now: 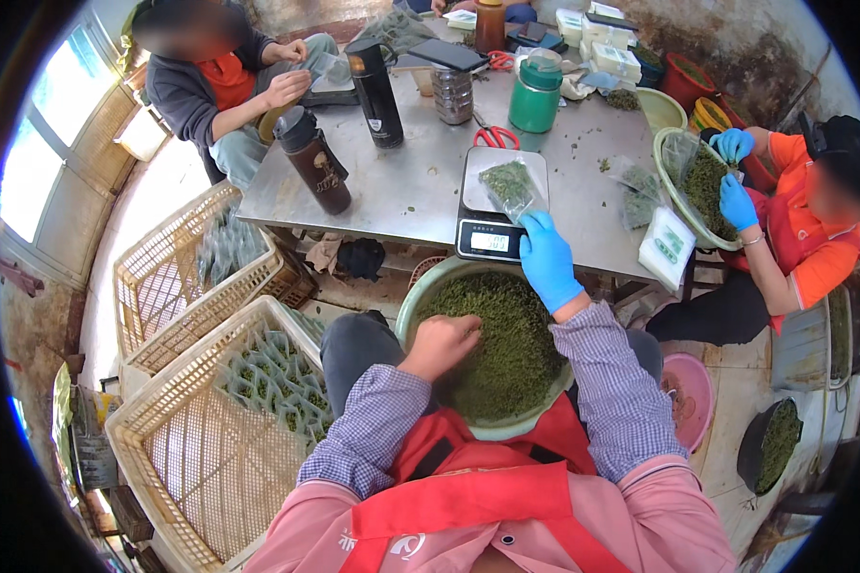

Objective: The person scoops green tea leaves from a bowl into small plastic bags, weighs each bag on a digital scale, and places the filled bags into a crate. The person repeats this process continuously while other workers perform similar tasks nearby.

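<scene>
In my lap rests a pale green basin (pixel 413 304) filled with small, dark green plant bits (pixel 502 334). My left hand (pixel 441 344), bare, is over the left part of the heap with its fingers drawn together; whatever they may pinch is hidden. A blue glove covers my right hand (pixel 548 264), whose fingertips close on the lower corner of a clear plastic bag (pixel 510 187) partly filled with green bits. That bag lies on the white plate of a digital scale (pixel 488 241) at the table's near edge, its display lit.
Left of me stand two beige plastic crates (pixel 177 449) with filled bags (pixel 275 377). On the metal table (pixel 401 205) are dark bottles (pixel 315 162), a green jar (pixel 535 94) and red-handled scissors (pixel 496 137). Co-workers sit at left and right, the right one over another basin (pixel 672 181).
</scene>
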### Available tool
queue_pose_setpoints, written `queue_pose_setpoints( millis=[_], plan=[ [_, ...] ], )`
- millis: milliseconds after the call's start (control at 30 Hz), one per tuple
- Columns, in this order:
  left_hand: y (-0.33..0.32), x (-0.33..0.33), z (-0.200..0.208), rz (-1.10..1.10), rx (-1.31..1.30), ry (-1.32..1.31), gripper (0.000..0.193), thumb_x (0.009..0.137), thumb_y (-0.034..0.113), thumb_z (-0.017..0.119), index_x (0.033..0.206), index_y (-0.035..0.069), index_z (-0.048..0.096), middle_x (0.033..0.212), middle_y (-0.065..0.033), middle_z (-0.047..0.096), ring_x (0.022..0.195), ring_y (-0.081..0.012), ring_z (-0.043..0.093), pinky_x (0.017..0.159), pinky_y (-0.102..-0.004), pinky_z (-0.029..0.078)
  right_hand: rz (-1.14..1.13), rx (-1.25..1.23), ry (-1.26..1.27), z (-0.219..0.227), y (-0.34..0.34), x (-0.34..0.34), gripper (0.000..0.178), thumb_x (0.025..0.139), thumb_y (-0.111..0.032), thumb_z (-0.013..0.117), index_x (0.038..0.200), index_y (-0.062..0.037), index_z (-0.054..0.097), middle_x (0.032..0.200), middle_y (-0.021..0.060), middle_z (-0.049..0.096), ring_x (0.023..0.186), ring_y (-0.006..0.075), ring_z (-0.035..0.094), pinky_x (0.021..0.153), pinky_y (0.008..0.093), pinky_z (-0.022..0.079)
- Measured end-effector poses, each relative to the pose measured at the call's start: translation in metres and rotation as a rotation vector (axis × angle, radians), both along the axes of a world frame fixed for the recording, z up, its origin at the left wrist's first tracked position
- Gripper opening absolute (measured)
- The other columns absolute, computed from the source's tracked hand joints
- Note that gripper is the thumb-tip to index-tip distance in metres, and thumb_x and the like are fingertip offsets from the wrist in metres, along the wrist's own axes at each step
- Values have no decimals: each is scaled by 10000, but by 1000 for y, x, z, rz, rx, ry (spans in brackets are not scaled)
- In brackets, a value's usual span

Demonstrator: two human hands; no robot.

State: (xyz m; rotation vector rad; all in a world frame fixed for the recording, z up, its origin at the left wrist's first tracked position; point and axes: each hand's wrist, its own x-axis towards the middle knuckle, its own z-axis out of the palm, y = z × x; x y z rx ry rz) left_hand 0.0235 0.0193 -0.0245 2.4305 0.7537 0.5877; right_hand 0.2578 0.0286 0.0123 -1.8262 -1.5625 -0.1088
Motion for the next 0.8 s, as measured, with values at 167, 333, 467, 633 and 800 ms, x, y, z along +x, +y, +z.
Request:
queue_pose_setpoints(
  millis=[167,333,467,633,800],
  plan=[
    [-1,2,1,9,-5,-44,179,816,208,615,936,83,658,764,-143,653,723,-311,644,656,-407,517,18,-54,162,10,-30,-3,431,831,-129,498,1262,-124,495,924,158,627,737,368,621,670,454,499],
    [-2,1,3,12,-23,-9,164,819,210,612,922,94,663,739,-139,646,703,-311,640,644,-412,512,-76,-450,33,36,6,9,611,788,-153,513,1387,-162,392,779,212,638,703,388,621,657,479,489],
    [0,1,2,39,-27,3,156,820,212,612,918,102,665,717,-137,640,685,-309,636,627,-416,505,-91,-351,-17,17,21,19,451,790,-160,524,1241,-149,532,775,202,642,718,383,625,656,482,488],
    [0,2,-2,21,-17,-51,157,821,214,612,915,99,664,720,-136,642,689,-307,639,626,-408,507,-83,-186,294,-6,-12,13,179,838,-206,554,992,-134,609,794,167,648,715,358,626,626,461,482],
    [-3,4,1,6,-28,-28,153,822,209,612,912,97,663,728,-135,647,694,-303,642,630,-402,510,-157,-120,196,15,-15,-1,296,864,-209,534,1155,-188,582,753,170,642,675,359,622,600,467,477]
  ],
)
